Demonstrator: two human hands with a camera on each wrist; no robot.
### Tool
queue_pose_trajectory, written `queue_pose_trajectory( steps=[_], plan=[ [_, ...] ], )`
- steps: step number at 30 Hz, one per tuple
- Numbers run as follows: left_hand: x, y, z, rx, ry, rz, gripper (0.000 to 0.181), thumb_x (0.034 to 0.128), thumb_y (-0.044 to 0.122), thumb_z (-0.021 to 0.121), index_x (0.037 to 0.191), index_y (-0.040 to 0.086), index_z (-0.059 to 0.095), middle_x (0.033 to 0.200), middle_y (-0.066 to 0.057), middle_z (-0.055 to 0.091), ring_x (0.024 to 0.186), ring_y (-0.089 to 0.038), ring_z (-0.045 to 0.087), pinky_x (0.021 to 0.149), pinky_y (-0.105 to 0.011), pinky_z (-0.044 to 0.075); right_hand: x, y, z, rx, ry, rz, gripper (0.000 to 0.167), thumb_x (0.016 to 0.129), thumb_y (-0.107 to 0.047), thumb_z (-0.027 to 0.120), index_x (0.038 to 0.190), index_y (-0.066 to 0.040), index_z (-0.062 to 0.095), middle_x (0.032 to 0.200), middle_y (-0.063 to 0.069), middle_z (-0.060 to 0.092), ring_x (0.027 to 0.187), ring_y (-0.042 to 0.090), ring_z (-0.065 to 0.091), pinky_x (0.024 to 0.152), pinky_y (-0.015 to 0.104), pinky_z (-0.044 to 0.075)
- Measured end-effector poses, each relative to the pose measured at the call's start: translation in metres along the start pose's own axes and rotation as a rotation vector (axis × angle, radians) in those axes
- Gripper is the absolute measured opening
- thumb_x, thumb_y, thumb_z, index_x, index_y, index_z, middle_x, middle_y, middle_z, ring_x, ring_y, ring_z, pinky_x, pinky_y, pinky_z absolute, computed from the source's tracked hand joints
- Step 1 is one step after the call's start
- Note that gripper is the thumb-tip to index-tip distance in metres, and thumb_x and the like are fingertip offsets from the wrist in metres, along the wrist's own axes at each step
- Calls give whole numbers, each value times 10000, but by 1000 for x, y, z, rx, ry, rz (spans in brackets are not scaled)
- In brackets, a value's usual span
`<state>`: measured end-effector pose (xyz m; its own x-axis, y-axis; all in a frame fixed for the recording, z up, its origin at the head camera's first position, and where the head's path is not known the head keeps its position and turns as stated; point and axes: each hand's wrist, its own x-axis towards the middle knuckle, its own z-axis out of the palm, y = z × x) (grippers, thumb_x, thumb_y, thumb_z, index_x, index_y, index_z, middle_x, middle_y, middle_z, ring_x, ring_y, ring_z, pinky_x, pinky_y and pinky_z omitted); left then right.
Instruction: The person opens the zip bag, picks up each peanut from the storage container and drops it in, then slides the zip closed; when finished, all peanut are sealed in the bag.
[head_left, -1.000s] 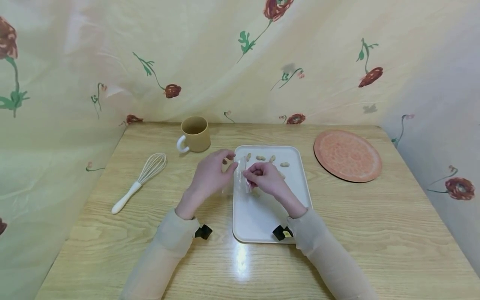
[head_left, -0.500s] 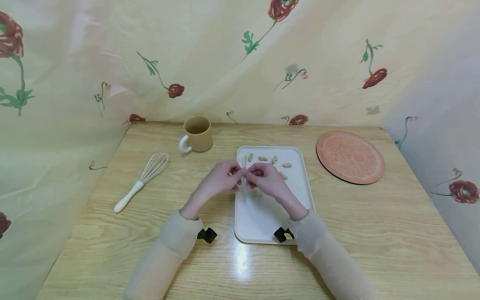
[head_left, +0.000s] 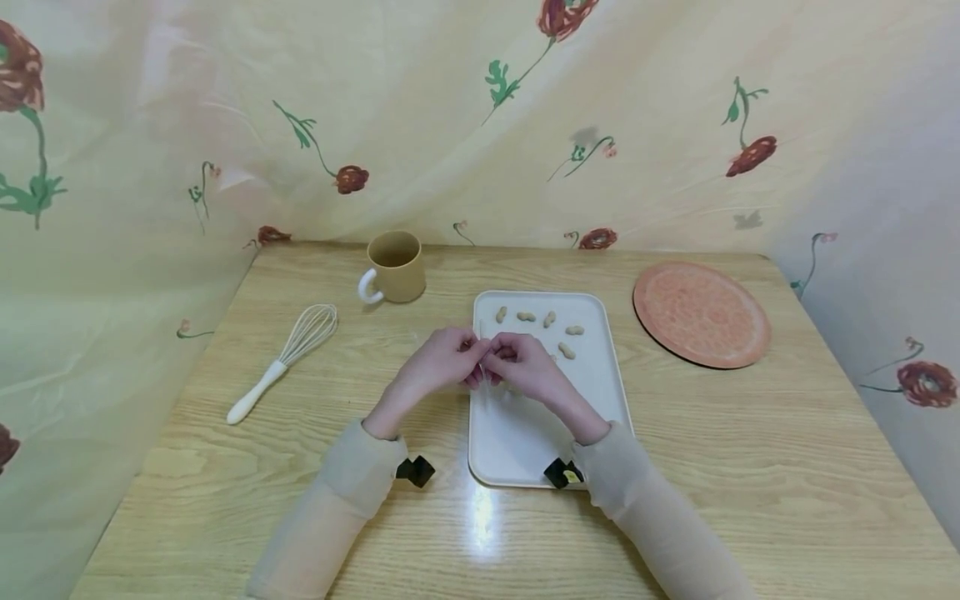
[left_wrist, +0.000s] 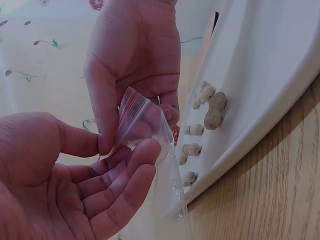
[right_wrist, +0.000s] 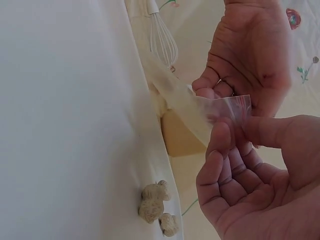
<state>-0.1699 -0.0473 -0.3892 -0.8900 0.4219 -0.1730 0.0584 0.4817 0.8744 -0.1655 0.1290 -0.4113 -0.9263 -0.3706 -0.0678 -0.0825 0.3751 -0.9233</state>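
Observation:
A clear zip-lock bag point(left_wrist: 172, 185) with a red stripe along its mouth hangs between both hands, over the left part of a white tray point(head_left: 517, 454). My left hand point(head_left: 442, 358) pinches the bag's top edge between thumb and fingers. Right beside it, my right hand point(head_left: 528, 362) pinches the same edge, the fingertips of both hands nearly touching. In the right wrist view the bag's striped corner point(right_wrist: 242, 106) shows between the fingers. Several peanuts in their shells lie on the tray, one peanut point(head_left: 566, 351) just beyond the right hand. Whether the bag's mouth is parted I cannot tell.
A tan mug point(head_left: 405, 279) with a white handle stands behind the left hand. To the left lies a white-handled whisk point(head_left: 279, 367). A round pinkish-orange mat or plate point(head_left: 701, 314) lies right of the tray. Flowered cloth point(head_left: 420, 108) hangs along the table's back edge.
The left hand, spread beside the bag a second ago, has come right and taken hold of its edge beside the right hand. Both hands have since shifted slightly toward me.

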Motion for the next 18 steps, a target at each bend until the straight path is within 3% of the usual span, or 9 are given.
queue_pose_trajectory(
  steps=[9,18],
  plan=[
    [2,-2,0,9,-5,-16,314,1061,209,458,888,26,645,702,-72,654,621,-182,636,668,-407,562,1,0,1,23,-36,-28,155,993,-56,589,1008,87,646,813,182,680,712,305,646,593,292,497],
    [3,-1,0,4,-3,-29,329,1058,186,429,881,19,649,699,-81,654,610,-178,635,661,-384,560,2,3,0,55,-68,-26,135,1004,-65,580,966,53,634,779,75,651,685,151,590,642,292,505]
  ],
)
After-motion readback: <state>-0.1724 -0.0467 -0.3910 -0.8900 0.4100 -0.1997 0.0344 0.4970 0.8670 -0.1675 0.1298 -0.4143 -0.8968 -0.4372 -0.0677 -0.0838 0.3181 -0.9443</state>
